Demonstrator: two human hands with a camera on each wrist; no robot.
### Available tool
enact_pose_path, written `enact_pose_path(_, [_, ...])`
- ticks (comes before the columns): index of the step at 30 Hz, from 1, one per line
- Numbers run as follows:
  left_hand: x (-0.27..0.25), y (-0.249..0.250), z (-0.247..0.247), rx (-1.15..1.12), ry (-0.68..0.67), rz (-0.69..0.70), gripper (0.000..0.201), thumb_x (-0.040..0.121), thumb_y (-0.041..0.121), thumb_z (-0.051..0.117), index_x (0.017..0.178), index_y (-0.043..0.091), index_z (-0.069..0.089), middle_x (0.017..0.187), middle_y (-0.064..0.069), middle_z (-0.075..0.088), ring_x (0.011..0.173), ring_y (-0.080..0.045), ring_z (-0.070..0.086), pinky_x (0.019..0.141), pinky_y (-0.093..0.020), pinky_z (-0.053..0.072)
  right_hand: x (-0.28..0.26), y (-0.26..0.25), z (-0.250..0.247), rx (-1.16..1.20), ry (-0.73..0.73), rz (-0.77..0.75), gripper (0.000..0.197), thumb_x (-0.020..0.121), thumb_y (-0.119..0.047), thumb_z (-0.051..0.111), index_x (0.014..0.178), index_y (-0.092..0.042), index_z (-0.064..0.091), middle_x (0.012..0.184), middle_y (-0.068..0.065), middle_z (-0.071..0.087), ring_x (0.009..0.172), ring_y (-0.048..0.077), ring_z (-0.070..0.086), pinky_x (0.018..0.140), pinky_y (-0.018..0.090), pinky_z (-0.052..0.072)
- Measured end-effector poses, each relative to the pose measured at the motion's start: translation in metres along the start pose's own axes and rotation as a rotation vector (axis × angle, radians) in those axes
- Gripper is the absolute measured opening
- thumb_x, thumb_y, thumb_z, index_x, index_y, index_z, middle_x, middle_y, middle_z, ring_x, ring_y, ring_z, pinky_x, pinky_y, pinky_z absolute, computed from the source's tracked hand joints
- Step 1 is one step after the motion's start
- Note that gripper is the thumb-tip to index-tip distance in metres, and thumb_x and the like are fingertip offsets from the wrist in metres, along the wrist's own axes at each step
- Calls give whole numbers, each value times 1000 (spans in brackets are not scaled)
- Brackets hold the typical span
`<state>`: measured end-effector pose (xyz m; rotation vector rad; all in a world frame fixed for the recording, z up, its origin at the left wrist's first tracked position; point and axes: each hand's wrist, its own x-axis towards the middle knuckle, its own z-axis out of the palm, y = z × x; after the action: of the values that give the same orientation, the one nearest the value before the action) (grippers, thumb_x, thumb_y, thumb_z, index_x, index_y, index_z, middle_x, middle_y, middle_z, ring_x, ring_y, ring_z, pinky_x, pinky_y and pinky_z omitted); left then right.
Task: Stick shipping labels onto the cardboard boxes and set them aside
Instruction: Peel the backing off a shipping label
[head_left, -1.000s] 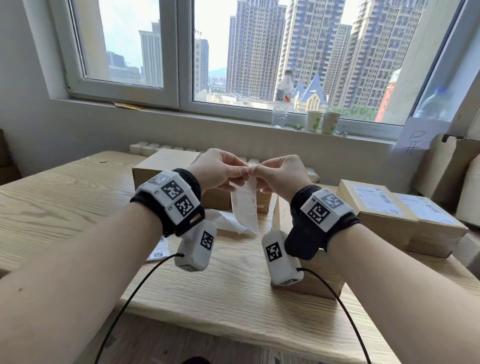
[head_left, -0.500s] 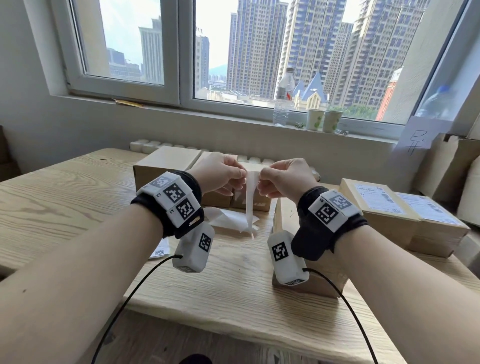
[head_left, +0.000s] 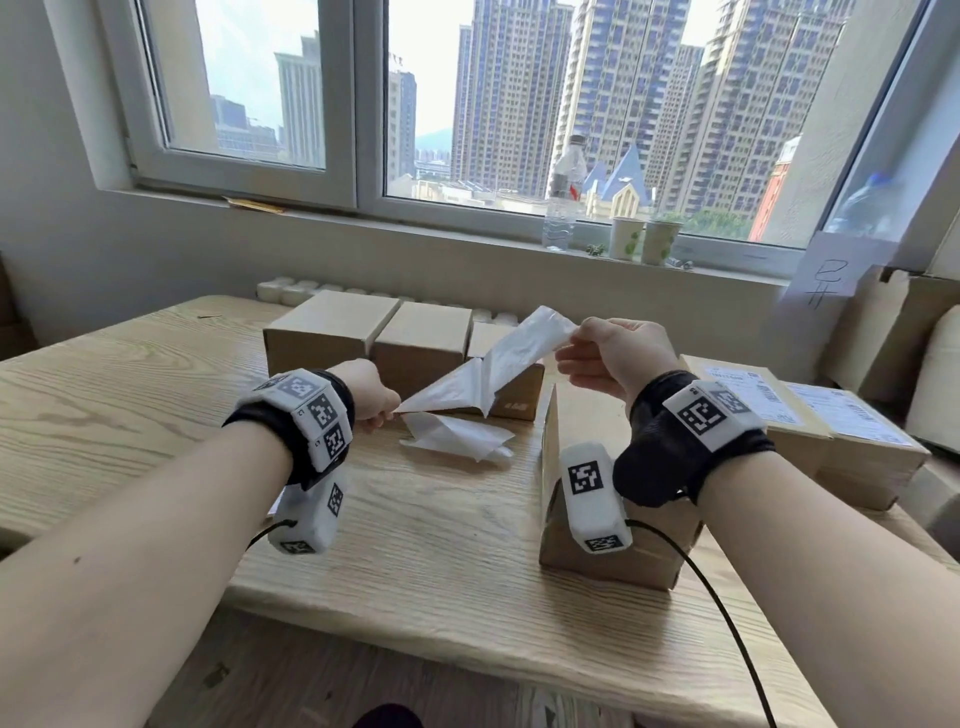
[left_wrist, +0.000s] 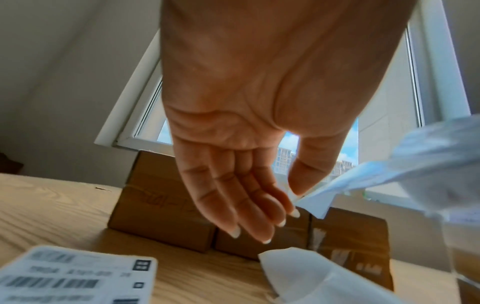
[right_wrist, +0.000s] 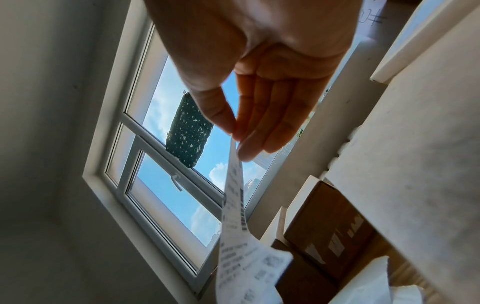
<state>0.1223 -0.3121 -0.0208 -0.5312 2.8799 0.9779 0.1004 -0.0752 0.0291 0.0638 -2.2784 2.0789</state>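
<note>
The hands are drawing apart, the right hand (head_left: 613, 358) pinching the label (right_wrist: 233, 205) up and rightward while the left hand (head_left: 371, 397) pinches its backing (head_left: 447, 395) low, peeling them above the table (head_left: 130, 395) beside the unlabelled box (head_left: 587, 431).

Light wood table (head_left: 156, 395) w/ three plain boxes (head_left: 415, 332) in a row at back, one box (head_left: 613, 551) near front, labelled boxes (head_left: 810, 415) at right, crumpled backing paper (head_left: 457, 434) mid, spare label (left_wrist: 75, 275) at left.

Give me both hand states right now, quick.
Left hand: pinching the backing paper by its corner.
Right hand: pinching the shipping label being peeled away.
</note>
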Motion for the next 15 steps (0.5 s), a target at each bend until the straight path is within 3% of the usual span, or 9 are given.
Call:
enact_pose_path(2, [3,-7,1,74,15,-26,27,88,10,48,64,6,59,56,-4,54,51,-18,50,41,-19,38,0,-1,-3,52,21,7,11,87,-7,51,79,-6,59,71,12,69,56,19,65,58,28,57])
enact_pose_path(5, [5,-14,0,243,22,-51,29,87,15,51,61,7,60,60,-6,60,61,-24,58,49,-23,42,1,-4,-9,170,33,8,14,88,-5,48,76,-7,55,58,9,68,48,17,65,55,27,57])
enact_pose_path(7, [5,-17,0,339,38,-60,23,87,19,53,79,3,68,81,-12,69,81,-27,66,65,-27,50,1,-8,-13,233,30,0,13,90,-4,47,80,-6,55,51,6,68,45,16,65,52,27,57])
enact_pose_path(9, [5,-15,0,368,99,-45,25,85,23,56,93,3,69,97,-12,71,93,-28,66,74,-30,49,1,-10,-14,251,22,-14,11,91,-5,47,83,-7,54,52,6,68,46,17,66,51,27,56])
enact_pose_path(13, [0,10,-1,254,273,163,35,90,43,52,108,15,65,113,-6,65,108,-25,58,88,-32,45,0,-11,-13,204,14,-52,9,92,-8,51,84,-9,55,56,5,70,49,16,67,54,26,57])
enact_pose_path(15, [-8,29,1,149,270,322,43,90,51,47,107,15,65,105,-4,65,102,-23,59,87,-33,45,-1,-10,-13,192,22,-58,11,92,-9,52,82,-10,56,61,6,70,52,16,67,56,27,57])
